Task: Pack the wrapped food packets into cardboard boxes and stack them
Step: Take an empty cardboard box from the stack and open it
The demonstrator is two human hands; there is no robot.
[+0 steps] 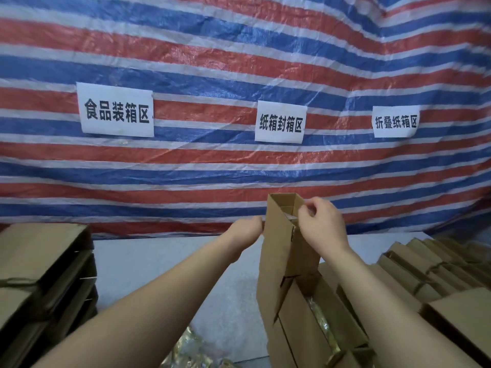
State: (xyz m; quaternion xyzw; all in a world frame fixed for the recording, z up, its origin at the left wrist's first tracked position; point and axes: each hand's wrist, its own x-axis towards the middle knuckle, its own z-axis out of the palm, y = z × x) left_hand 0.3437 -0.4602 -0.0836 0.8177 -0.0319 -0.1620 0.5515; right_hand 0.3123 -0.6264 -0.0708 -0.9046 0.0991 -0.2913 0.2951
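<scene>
Tall narrow brown cardboard box (281, 251) stands upright on end, top open, flaps up, glimpse of clear wrapper inside near top. Second open box (316, 325) lies in front, shiny gold wrapped packet (322, 328) tucked inside. Loose gold packets (191, 351) heaped at bottom edge. Closed boxes stacked left (45, 277), more rowed right (425, 264).

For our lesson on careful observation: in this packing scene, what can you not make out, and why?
- Head view: contents of the upright cardboard box, hidden by its walls and the right hand.
- Left hand fingertips, hidden behind the box edge.
- Gold-wrapped packets, cut off by the bottom edge and blurred.
</scene>
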